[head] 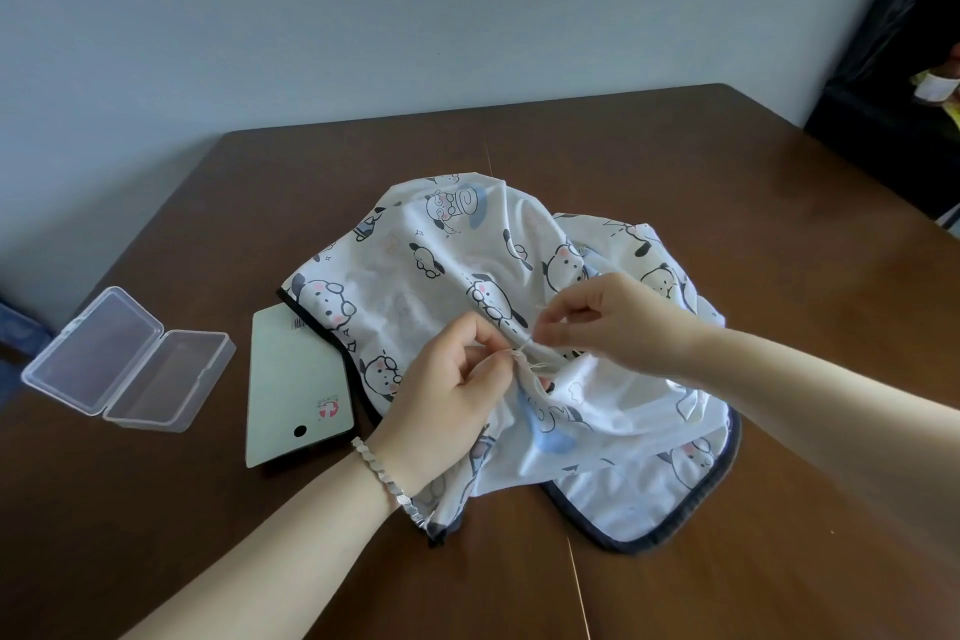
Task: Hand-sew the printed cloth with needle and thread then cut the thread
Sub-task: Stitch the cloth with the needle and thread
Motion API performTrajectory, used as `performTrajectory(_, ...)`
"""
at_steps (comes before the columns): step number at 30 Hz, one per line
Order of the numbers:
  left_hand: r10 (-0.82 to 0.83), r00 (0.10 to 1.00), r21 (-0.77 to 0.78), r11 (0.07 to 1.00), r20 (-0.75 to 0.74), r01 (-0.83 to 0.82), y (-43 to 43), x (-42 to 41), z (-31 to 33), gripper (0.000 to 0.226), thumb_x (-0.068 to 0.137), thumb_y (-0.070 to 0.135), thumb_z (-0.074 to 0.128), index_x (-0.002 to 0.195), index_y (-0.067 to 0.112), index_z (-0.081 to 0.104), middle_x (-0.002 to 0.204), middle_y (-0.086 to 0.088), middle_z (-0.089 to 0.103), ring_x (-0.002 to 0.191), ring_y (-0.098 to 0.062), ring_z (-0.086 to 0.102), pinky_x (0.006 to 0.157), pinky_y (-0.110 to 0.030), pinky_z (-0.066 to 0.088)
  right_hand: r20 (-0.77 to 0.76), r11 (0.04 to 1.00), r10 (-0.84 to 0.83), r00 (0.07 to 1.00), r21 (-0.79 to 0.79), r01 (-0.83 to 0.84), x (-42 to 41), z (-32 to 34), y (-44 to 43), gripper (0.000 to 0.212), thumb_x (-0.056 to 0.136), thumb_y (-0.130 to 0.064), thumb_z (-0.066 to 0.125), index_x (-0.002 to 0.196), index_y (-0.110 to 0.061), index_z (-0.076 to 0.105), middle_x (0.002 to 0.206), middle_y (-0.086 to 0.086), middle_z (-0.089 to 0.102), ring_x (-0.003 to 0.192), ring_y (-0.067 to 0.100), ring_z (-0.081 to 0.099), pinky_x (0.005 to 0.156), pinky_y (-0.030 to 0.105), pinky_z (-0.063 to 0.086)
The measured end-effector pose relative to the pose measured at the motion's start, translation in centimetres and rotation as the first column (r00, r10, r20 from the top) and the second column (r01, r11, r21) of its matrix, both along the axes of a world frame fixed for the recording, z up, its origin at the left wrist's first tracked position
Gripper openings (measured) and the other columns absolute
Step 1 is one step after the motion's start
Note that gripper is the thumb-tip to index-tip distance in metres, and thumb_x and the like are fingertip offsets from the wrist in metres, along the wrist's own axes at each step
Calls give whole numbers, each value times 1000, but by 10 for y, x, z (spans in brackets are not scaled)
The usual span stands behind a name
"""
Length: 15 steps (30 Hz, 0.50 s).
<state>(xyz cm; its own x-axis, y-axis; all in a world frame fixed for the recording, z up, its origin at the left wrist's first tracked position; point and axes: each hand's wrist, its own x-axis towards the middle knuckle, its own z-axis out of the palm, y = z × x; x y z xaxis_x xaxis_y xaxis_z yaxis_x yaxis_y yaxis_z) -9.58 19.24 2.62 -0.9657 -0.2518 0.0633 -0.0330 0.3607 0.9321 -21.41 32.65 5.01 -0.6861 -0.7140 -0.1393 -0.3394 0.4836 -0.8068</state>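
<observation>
Both hands — left hand [447, 379], right hand [597, 317] — pinch thread [524, 348] over printed cloth [441, 265].

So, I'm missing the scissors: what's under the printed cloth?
Only a pale green card shows, its right edge tucked under the printed cloth; whatever else lies beneath is hidden.

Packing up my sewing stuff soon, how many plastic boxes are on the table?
1. The clear plastic box lies open near the table's left edge, left of the pale card. The cloth could hide another.
</observation>
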Motion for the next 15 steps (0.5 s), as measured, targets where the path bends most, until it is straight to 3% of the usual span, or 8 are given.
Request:
performTrajectory(2, -28, 1000, -5, 1000, 7, 28, 0, 2, 2, 18, 90, 8, 49, 73, 16, 46, 63, -22, 59, 32, -2, 28, 36, -16, 28, -37, 989, -145, 989, -10, 144, -8, 1, 1, 7, 81, -20, 68, 76, -16, 69, 62, -1, 55, 54, 9, 44, 53, 15, 36)
performTrajectory(4, -57, 998, 11, 998, 1, 57, 1, 3, 5, 20, 91, 6, 47, 74, 15, 44, 76, -29, 64, 31, -2, 28, 35, -14, 26, -42, 964, -265, 963, -3, 265, -19, 1, 5, 5, 82, -18, 67, 79, -14, 70, 62, -4, 55, 49, 6, 42, 45, 9, 34)
performTrajectory(7, -103, 995, 48, 993, -16, 104, 3, 5, 8, 19, 93, 2, 44, 76, 10, 42, 77, -4, 73, 27, -2, 29, 32, -14, 26, -58, 921, -386, 921, 31, 388, -35, -4, 9, 9, 82, -16, 65, 83, -10, 72, 74, 7, 61, 61, 18, 49, 55, 21, 40)
performTrajectory(9, -130, 991, 68, 989, -28, 132, 4, 6, 10, 17, 93, 2, 43, 77, 7, 41, 77, 6, 74, 26, -2, 30, 32, -14, 27, -96, 902, -421, 902, 59, 427, -43, -8, 12, 11, 84, -13, 62, 85, -8, 72, 71, 7, 63, 58, 17, 51, 50, 22, 41)
performTrajectory(15, -138, 990, 67, 988, -31, 140, 2, 6, 11, 16, 92, 2, 44, 77, 7, 43, 77, 5, 73, 28, -5, 28, 33, -15, 27, -231, 910, -389, 892, 57, 411, -42, -16, 17, 17, 87, -16, 56, 86, -5, 70, 54, -4, 56, 34, 4, 43, 37, 14, 30)
